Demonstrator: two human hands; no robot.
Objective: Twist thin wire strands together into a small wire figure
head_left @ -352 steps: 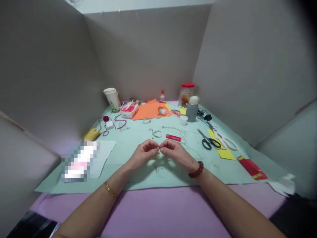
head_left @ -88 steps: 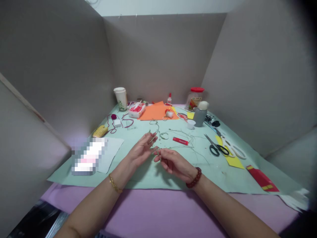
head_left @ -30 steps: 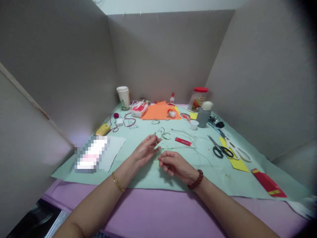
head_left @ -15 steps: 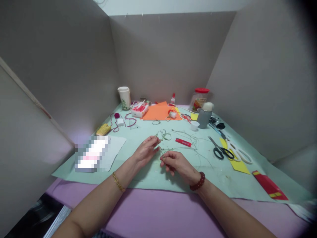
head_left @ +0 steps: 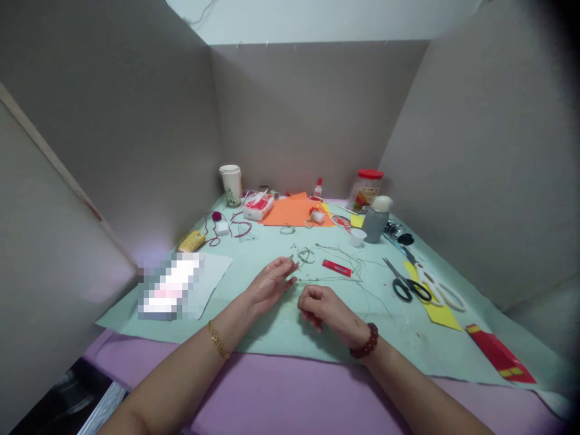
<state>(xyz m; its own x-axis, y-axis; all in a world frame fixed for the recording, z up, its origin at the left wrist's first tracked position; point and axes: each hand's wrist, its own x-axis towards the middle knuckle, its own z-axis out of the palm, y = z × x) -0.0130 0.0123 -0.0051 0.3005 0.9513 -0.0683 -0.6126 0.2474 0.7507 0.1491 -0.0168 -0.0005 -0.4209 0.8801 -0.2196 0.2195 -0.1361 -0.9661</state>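
Note:
Between my two hands, over the pale green sheet [head_left: 272, 338], runs a thin green stem [head_left: 294, 286]. My left hand [head_left: 272, 284] pinches its upper end between thumb and fingertips. The fingers of my right hand [head_left: 317, 307] are curled and pressed together at the stem's lower end. Just behind my hands lie small green coiled stems [head_left: 306, 256]. Long thin stems [head_left: 357, 257] spread over the sheet to the right, around a red lighter-like stick [head_left: 336, 267]. A small green ring [head_left: 287, 230] lies farther back.
Black scissors [head_left: 405, 289] and white-handled scissors [head_left: 437, 287] lie right, by a red packet [head_left: 501, 355]. A grey bottle [head_left: 375, 223], white cup [head_left: 357, 237], lidded jar [head_left: 366, 192] and orange paper [head_left: 290, 213] stand or lie behind. Left are a paper cup [head_left: 232, 186], tissues [head_left: 258, 206] and yellow corn-like thing [head_left: 193, 241].
The camera view has tilted up a little, so the table sits lower in the picture. My right hand has curled more and turned, its fingertips now less visible. My left hand keeps its pinch.

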